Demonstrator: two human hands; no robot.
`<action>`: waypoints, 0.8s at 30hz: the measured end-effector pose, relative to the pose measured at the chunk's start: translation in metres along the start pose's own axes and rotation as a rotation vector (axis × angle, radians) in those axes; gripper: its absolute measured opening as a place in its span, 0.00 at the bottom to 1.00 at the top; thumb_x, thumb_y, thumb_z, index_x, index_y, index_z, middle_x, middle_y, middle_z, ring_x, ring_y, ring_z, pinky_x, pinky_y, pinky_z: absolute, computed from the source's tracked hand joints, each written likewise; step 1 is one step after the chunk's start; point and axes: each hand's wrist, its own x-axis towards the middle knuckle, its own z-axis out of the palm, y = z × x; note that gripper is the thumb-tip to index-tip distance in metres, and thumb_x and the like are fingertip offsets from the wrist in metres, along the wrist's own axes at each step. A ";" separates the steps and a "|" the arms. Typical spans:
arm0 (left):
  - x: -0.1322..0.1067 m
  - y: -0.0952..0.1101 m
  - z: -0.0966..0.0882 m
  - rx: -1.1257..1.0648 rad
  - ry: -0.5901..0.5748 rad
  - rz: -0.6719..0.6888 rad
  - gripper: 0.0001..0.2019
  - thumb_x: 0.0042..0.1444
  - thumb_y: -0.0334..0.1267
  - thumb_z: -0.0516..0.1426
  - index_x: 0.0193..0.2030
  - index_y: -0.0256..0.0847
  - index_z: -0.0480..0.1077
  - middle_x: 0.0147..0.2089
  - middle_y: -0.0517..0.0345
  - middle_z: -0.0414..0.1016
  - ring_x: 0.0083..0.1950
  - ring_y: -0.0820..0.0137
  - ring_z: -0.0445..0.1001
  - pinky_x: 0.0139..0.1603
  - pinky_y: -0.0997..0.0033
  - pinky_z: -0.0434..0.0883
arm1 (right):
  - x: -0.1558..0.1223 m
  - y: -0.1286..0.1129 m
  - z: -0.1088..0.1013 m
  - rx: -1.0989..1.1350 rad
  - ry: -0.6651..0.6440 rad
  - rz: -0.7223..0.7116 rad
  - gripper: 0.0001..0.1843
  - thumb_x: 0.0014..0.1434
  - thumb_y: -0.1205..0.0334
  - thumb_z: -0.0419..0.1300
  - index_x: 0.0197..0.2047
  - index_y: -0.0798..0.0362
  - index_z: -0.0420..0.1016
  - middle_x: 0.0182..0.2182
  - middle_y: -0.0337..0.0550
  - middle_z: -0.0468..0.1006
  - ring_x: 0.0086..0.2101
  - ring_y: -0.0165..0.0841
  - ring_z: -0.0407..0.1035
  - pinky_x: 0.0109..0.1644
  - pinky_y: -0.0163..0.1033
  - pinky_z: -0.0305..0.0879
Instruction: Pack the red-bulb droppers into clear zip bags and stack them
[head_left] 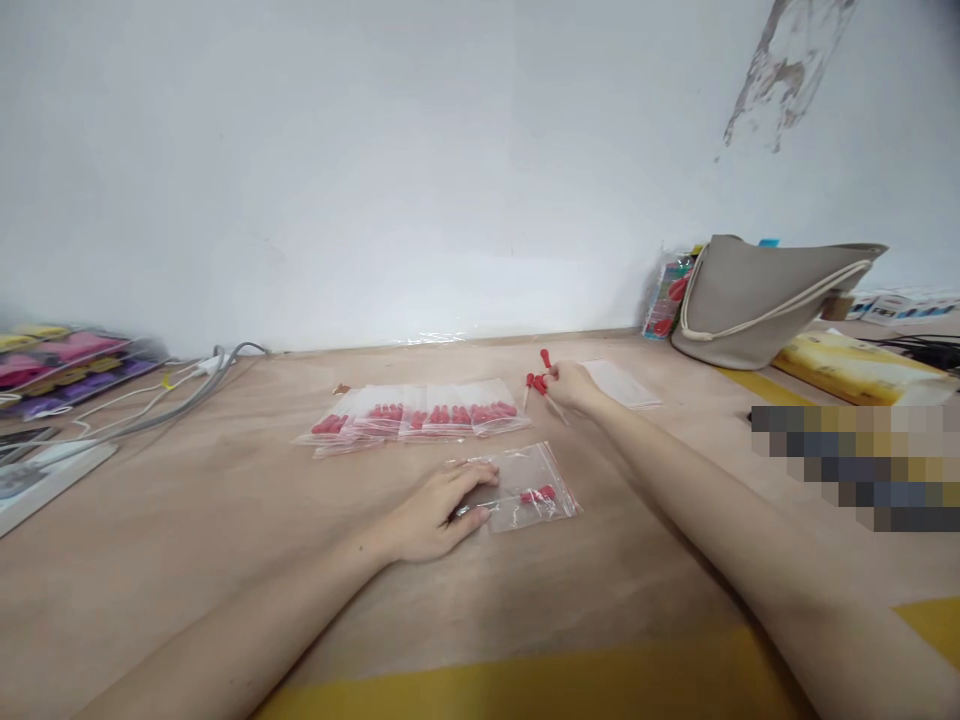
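A clear zip bag (pixel 517 465) lies flat on the table with a red-bulbed dropper (pixel 538 494) inside it. My left hand (pixel 442 505) rests on the bag's left end, thumb and fingers apart. Farther back, my right hand (pixel 574 386) reaches to a few loose droppers (pixel 529 381) with red rubber bulbs and thin clear tubes. Its fingertips are pinched at a red bulb; the hand partly hides the droppers there. Left of them, several filled zip bags (pixel 450 410) lie overlapping in a row, red bulbs showing through.
Flat pale bags (pixel 619 384) lie just beyond my right hand. A grey bag (pixel 757 300) and a yellow pack (pixel 847 365) stand to the right. On the left are cables (pixel 187 400), a white power strip (pixel 52 485) and colourful packages (pixel 75 365). A wall rises behind.
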 end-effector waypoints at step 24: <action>0.002 -0.002 0.001 0.039 -0.007 -0.017 0.21 0.62 0.42 0.49 0.61 0.46 0.52 0.59 0.52 0.61 0.58 0.62 0.62 0.57 0.56 0.62 | -0.114 0.037 0.005 1.069 -0.304 0.105 0.16 0.44 0.56 0.65 0.33 0.54 0.65 0.25 0.38 0.75 0.24 0.26 0.69 0.32 0.34 0.68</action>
